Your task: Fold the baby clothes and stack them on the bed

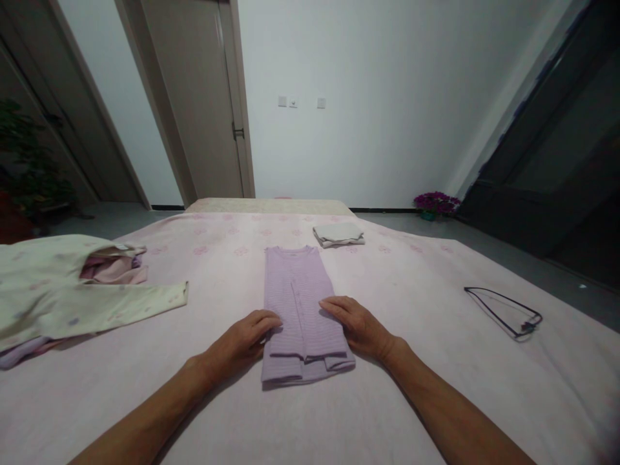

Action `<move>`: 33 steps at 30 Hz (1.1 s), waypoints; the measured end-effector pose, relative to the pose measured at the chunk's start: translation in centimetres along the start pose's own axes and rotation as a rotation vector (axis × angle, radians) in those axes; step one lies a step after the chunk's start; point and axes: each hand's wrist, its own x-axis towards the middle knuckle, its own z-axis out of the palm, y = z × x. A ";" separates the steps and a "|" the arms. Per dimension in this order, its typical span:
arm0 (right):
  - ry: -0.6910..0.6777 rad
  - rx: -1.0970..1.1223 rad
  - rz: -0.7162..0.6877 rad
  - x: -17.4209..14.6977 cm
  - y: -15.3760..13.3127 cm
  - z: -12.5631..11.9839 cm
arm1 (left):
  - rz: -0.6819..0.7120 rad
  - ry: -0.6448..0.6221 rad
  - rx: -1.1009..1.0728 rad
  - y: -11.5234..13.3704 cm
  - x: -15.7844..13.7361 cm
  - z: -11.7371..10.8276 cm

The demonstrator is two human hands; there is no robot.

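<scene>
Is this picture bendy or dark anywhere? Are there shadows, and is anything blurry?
Head view: the door frame leans, probably from a wide lens; head view: the plant at the left edge looks dark and soft; head view: faint shadows lie beside the left forearm and right forearm; head view: the purple top is fairly clear, its ribbing visible.

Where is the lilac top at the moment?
In the head view, the lilac top lies folded near the middle of the pink sheet, between the left hand and the right hand, with the folded pale cloth beyond it, slightly right.
</scene>
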 end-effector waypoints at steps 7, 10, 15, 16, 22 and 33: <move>-0.051 -0.068 0.014 0.2 -0.3 -0.5 | 0.005 0.015 0.203 0.2 0.5 0.0; -0.019 -0.082 0.028 0.2 -0.4 -0.9 | 0.065 0.016 0.207 -0.5 0.4 -0.3; 0.025 0.182 0.037 0.3 -1.3 -1.2 | 0.043 0.042 0.003 -0.6 -0.6 -0.6; 0.001 0.253 0.068 0.3 -1.6 -1.2 | 0.005 0.047 -0.054 -0.4 -0.7 -0.6; -0.031 0.509 0.409 0.9 -2.3 -0.6 | -0.508 0.195 -0.254 1.1 0.5 -0.1; 0.147 0.379 0.861 2.9 -0.4 2.2 | -0.841 0.207 -0.219 -2.2 3.4 0.3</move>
